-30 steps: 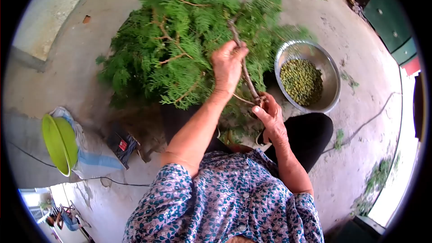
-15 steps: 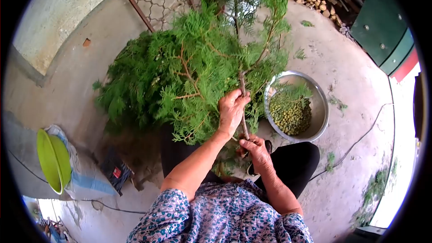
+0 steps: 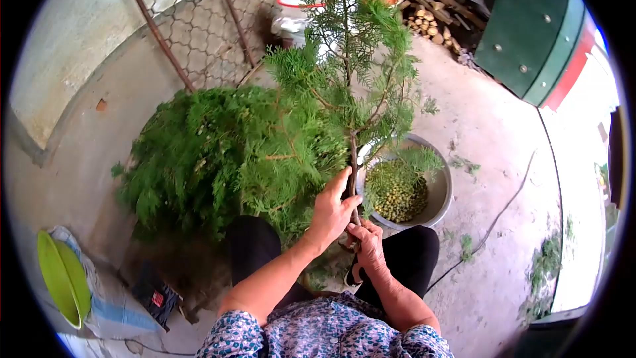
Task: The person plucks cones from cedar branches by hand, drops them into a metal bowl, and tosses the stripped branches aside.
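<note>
A leafy cypress branch (image 3: 353,139) stands nearly upright in front of me, its feathery green sprays spreading toward the top. My left hand (image 3: 331,211) is closed about its brown stem, with the thumb across it and a finger pointing up along it. Just below, my right hand (image 3: 368,242) grips the stem's lower end; some of its fingers are hidden. Behind the branch sits a metal basin (image 3: 440,192) holding small green cones (image 3: 401,202) and a few leafy sprigs. To the left lies a large heap of cut cypress branches (image 3: 192,152).
A yellow-green tub (image 3: 63,278) leans by a pale sack (image 3: 119,305) at lower left. A wire-mesh panel (image 3: 192,33), a red-rimmed bucket (image 3: 291,23) and stacked firewood (image 3: 427,23) stand at the back. A cable (image 3: 493,225) crosses the concrete floor at right.
The view has shifted, showing more of the back. The branch now stands more apart from the heap, and my left hand has loosened from a fist to a lighter hold.
</note>
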Demonstrator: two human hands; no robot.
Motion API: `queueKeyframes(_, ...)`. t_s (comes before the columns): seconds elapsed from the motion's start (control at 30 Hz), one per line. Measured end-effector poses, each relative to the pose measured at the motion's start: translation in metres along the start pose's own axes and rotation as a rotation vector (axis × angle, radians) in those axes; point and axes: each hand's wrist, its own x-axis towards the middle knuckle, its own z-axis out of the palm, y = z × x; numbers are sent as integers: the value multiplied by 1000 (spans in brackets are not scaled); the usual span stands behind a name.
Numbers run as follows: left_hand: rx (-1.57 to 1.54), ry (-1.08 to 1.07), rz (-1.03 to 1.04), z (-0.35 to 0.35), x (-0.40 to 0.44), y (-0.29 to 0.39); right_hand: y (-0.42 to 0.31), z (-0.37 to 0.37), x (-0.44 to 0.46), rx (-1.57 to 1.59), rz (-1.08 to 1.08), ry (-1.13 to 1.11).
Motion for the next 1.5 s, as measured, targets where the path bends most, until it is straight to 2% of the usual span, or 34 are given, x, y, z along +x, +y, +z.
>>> queueKeyframes(0.1,41,-89,251,-11,-4,19,-40,-6,-2,-20,-52,101)
queueKeyframes(0.17,131,-144,241,-25,-2,24,-55,-19,4,22,-57,174)
queueKeyframes(0.2,212,-134,223,-32,2,15,-66,-26,3,-97,-176,167)
queueKeyframes(0.27,411,-134,187,-48,10,-20,-75,-46,11,-87,-190,282)
queueKeyframes(0.3,529,-143,172,-59,13,-41,-84,-58,12,-3,-122,293)
queueKeyframes(0.43,567,-145,-102,-90,17,-110,-115,-93,5,73,-218,472)
queueKeyframes(0.47,527,-105,-144,-95,17,-128,-120,-102,-2,61,-220,511)
queueKeyframes(0.5,485,-65,-184,-99,15,-147,-119,-113,-7,16,-315,496)
queueKeyframes(0.53,408,-58,-202,-103,12,-167,-119,-124,-12,63,-281,536)
queueKeyframes(0.57,331,-62,-221,-107,11,-182,-117,-133,-16,116,-250,583)
queueKeyframes(0.63,395,-168,-306,-112,19,-180,-108,-151,-32,120,-259,680)
queueKeyframes(0.7,411,-195,-289,-99,20,-160,-97,-165,-55,189,-265,724)
queueKeyframes(0.83,591,-371,-333,-94,31,-173,-65,-182,-105,256,-193,877)
queueKeyframes(0.9,553,-369,-399,-90,39,-185,-44,-192,-131,316,-191,956)
queueKeyframes(0.93,544,-353,-268,-90,40,-195,-32,-197,-142,340,-152,1025)
queueKeyframes(0.97,638,-456,-336,-93,52,-207,-20,-200,-156,388,-141,1057)
queueKeyframes(1.03,467,-361,-335,-91,56,-225,2,-199,-176,455,-106,1167)
queueKeyframes(1.1,490,-420,-320,-84,65,-232,24,-201,-197,514,-98,1257)
queueKeyframes(1.17,642,-445,-375,-70,68,-222,49,-204,-216,562,-94,1337)
queueKeyframes(1.2,664,-445,-342,-73,73,-245,62,-206,-225,641,-98,1411)
queueKeyframes(1.27,701,-481,-349,-63,70,-225,60,-204,-249,791,-80,1515)
queueKeyframes(1.43,689,-494,-351,-70,72,-231,67,-237,-307,880,-234,1835)
queueKeyframes(1.5,651,-485,-353,-71,70,-231,57,-264,-338,926,-366,1995)
